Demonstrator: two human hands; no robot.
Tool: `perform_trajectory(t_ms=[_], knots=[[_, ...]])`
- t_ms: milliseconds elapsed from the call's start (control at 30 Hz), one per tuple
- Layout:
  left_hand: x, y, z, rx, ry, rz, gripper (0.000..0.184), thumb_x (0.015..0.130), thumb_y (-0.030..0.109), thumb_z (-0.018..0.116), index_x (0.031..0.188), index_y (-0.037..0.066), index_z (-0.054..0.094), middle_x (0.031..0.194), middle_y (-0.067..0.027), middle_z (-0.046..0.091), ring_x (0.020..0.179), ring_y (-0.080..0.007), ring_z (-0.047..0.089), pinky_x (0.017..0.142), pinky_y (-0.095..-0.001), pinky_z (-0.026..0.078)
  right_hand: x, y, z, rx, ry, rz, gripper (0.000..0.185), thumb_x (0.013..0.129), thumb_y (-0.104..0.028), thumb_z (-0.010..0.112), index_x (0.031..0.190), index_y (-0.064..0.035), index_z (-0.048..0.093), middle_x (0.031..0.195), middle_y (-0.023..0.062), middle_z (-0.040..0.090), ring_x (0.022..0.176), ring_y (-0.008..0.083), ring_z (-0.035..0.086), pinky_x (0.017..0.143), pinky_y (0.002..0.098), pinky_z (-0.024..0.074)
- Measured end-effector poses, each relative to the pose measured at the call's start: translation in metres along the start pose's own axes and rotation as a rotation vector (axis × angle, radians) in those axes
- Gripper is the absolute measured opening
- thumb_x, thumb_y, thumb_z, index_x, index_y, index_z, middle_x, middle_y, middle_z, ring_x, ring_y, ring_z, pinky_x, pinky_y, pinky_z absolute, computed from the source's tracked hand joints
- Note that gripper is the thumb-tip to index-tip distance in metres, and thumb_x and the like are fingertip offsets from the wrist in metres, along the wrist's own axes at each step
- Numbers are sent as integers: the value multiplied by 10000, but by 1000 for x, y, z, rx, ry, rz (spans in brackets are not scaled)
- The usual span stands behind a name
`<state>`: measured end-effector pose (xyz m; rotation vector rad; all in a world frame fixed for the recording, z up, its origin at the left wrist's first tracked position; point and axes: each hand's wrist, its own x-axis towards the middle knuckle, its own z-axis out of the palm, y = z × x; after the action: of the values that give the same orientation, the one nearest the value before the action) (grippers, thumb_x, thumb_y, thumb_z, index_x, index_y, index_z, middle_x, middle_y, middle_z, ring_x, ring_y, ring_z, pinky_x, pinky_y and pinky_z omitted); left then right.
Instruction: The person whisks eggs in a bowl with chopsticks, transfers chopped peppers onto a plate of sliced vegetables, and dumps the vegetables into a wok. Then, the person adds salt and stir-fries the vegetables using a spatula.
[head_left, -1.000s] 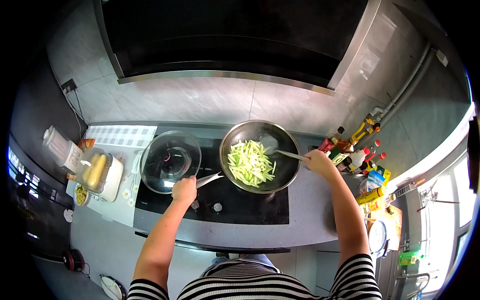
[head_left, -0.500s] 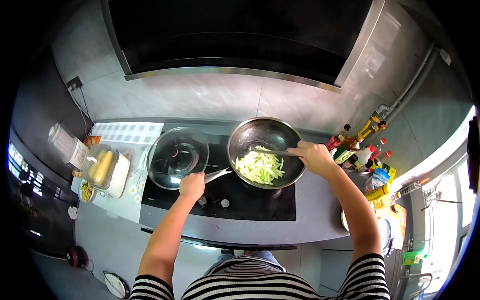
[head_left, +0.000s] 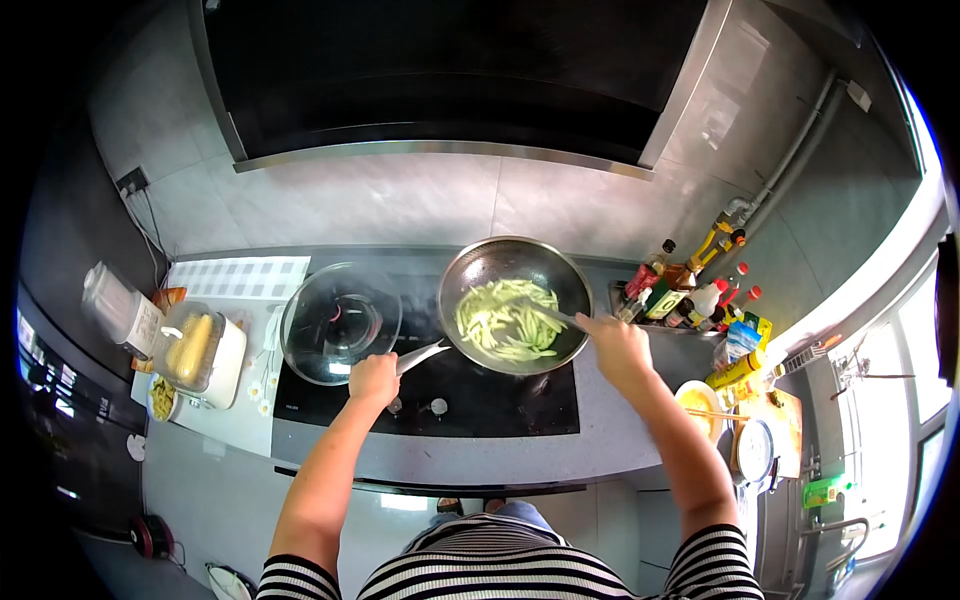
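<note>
My left hand (head_left: 374, 379) is closed round the silver handle (head_left: 425, 353) of a wok (head_left: 505, 257) on the right side of the black cooktop (head_left: 480, 415). Pale green vegetable strips (head_left: 500, 312) lie spread over the wok's bottom. In my right hand (head_left: 617, 348), at the wok's right rim, is the handle of a spatula (head_left: 562, 317). Its front end reaches in among the strips, and its blade is hard to make out. A clear glass lid (head_left: 342, 322) rests on the cooktop's left side, just beyond my left hand.
Several sauce bottles (head_left: 672, 290) crowd the back right. Nearer stand a bowl of yellow liquid (head_left: 697, 402) with chopsticks across it, a white round container (head_left: 753, 447) and a cutting board (head_left: 790, 425). At the left are a white appliance (head_left: 228, 365) holding yellow food and a small bowl (head_left: 163, 397).
The strips have spread from a heap into a wider layer across the wok. My right hand has moved the spatula lower and nearer the rim. The whole view has shifted slightly.
</note>
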<state>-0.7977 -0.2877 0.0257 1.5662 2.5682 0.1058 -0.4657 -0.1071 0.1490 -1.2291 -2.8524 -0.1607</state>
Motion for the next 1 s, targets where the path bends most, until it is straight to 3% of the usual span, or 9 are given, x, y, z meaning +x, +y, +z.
perform_trajectory(t_ms=[100,167,333,433,467,600,700,733,1000], knots=[[-2,2,0,2,7,-10,235,799,232,717,967,82,649,880,-163,690,823,-342,681,740,-439,547,14,-11,47,-21,35,61,655,777,12,556,1376,-238,468,1016,97,586,806,307,661,666,381,548],[-1,-1,2,15,15,-11,259,795,237,724,989,84,645,878,-164,690,820,-342,682,733,-436,549,5,-15,51,26,-7,33,622,778,13,555,1348,-232,508,997,85,598,798,300,662,671,391,546],[0,-4,8,18,36,-11,371,783,240,739,1101,100,608,881,-151,694,828,-342,682,727,-436,547,-42,1,-10,-2,31,-40,558,766,2,576,1284,-203,569,968,74,609,757,284,668,645,384,543],[-3,-8,9,-13,166,66,408,755,171,741,1119,85,577,874,-111,680,790,-323,685,685,-428,550,-45,-1,-8,-7,45,25,580,750,18,581,1284,-207,566,964,70,599,769,283,665,644,386,538],[-5,-9,10,-62,148,60,548,738,164,753,1237,89,539,986,-98,657,889,-301,661,753,-418,527,-43,-4,1,7,68,63,591,751,24,570,1290,-218,563,966,66,595,785,288,660,651,395,534],[-23,0,-9,-50,269,219,678,726,185,764,1336,76,487,1170,-74,567,1084,-257,537,898,-395,428,-33,-7,42,28,112,173,605,757,35,567,1299,-233,552,974,68,578,812,301,653,669,402,528],[-30,4,-13,-98,384,359,663,729,172,755,1326,61,488,1159,-81,570,1081,-264,539,882,-394,433,-44,-11,44,3,60,218,582,777,20,570,1305,-224,540,986,73,579,817,295,656,671,396,531],[-35,12,-12,-182,474,499,639,731,158,745,1308,46,496,1165,-90,567,1096,-273,532,883,-393,432,-53,-14,36,-9,45,210,566,787,6,574,1309,-210,531,990,73,579,816,286,661,668,387,535],[-47,51,-6,-455,359,692,528,756,118,709,1254,32,553,1173,-121,590,1100,-310,550,945,-407,433,-59,-39,57,54,14,242,574,801,-32,603,1336,-215,506,1049,84,589,853,298,664,708,402,542]])
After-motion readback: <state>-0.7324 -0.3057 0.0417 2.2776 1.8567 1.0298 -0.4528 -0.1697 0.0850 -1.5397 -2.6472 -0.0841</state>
